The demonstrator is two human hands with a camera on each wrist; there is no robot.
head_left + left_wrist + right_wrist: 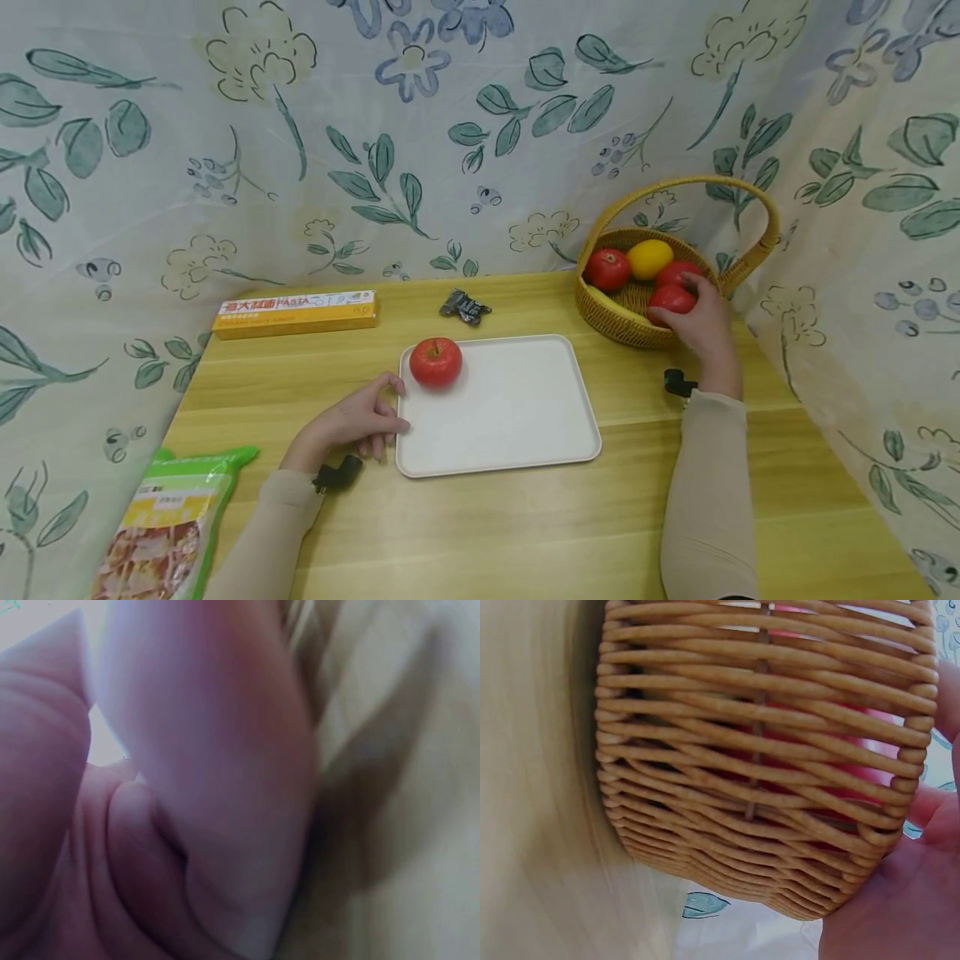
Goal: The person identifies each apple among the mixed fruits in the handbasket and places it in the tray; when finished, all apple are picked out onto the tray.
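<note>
Pale cloth (427,158), printed with blue flowers and green leaves, hangs beyond both hands' fingers and down either side. Beneath the fingers spreads a yellowish, wood-grained table (480,533). A wicker basket (626,331) with an arched handle stands on it under the right hand (705,329), near the cloth. A white tray (510,417) lies flat, its left rim touched by the left hand (356,421); those fingers are loosely bent, and I cannot tell whether they pinch it. To their left and nearer the person lies a green-edged food bag (167,525); a pasta box (296,318) lies beyond them, also leftward. Inside the basket, the right fingers curl round a red fruit (670,300), a yellow fruit (649,259) just beyond it. A red apple (436,364) sits on the tray, just right of the left fingertips. A dark wrapped packet (465,307) lies beyond the tray, between the two hands.
</note>
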